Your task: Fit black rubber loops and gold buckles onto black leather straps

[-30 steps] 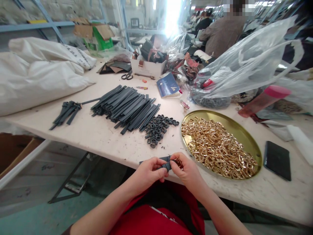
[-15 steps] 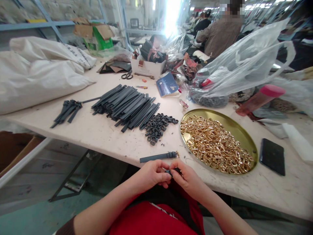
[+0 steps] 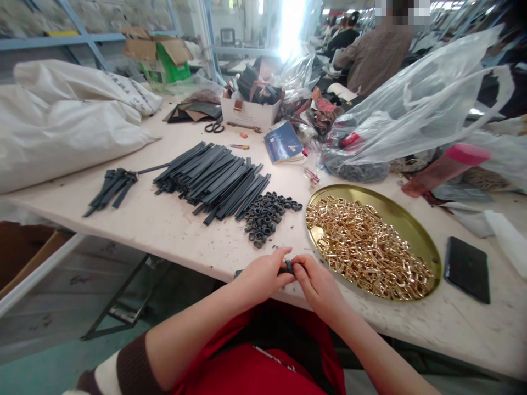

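Observation:
My left hand [image 3: 261, 276] and my right hand [image 3: 316, 282] meet at the table's near edge, fingers pinched together on a small black loop [image 3: 287, 267]. A dark strap lies under my left hand, with only its end [image 3: 237, 272] showing. Just beyond my hands sits a heap of black loops [image 3: 265, 217]. A pile of dark straps [image 3: 216, 178] lies behind it. To the right is a round gold tray [image 3: 428, 249] filled with gold buckles [image 3: 362, 247].
A bundle of straps [image 3: 111, 186] lies at the left, with white sacks [image 3: 61, 120] behind. A black phone [image 3: 467, 269], pink bottle [image 3: 447, 167], plastic bags [image 3: 411, 115], blue booklet [image 3: 283, 144], scissors [image 3: 214, 128] and a white box [image 3: 249, 112] stand around. A person [image 3: 376, 52] works beyond.
My hands dropped toward my lap, leaving a strap on the table edge, then rose back over the strap with a small black loop pinched between them.

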Demonstrator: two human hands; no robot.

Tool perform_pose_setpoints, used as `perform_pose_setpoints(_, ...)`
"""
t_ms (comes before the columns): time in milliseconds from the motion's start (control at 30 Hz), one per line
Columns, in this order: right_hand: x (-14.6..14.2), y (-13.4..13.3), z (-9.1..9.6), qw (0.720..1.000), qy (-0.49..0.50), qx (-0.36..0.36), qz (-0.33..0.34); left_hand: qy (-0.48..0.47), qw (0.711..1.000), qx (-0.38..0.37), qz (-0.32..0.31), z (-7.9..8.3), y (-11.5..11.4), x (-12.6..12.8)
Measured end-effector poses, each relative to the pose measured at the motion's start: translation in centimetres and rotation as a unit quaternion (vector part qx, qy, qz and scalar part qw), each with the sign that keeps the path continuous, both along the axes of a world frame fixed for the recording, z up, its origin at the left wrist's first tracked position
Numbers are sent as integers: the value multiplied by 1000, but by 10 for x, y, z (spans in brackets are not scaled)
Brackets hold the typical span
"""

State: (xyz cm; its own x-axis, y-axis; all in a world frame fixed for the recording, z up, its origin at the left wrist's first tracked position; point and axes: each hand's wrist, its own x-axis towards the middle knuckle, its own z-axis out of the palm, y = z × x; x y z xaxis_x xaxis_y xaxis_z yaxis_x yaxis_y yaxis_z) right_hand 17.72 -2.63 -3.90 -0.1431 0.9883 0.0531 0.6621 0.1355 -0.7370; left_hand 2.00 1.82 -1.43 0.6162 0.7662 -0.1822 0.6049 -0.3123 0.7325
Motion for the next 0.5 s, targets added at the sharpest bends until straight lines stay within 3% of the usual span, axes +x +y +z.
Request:
perform_pose_setpoints(100,3,17,-14,995,-67,63,-43,102,985,136,-22,-14,9,2)
perform_pose_setpoints(167,3,21,-26,994,-55,80,-57,155,965,205,-59,-20,7,2)
perform_pose_setpoints(267,3,14,-41,992,-15,90,-88,190,943,257,-94,-22,0,-5)
perform_pose_setpoints(333,6,9,-50,990,-3,89,-113,199,940,263,-83,-20,4,-21)
perform_pose_setpoints(433,16,11,-64,991,-27,90,-98,232,938,255,32,-12,29,-73)
perform_pose_setpoints(500,23,18,-71,991,-60,107,-52,318,890,257,201,-3,57,-124)
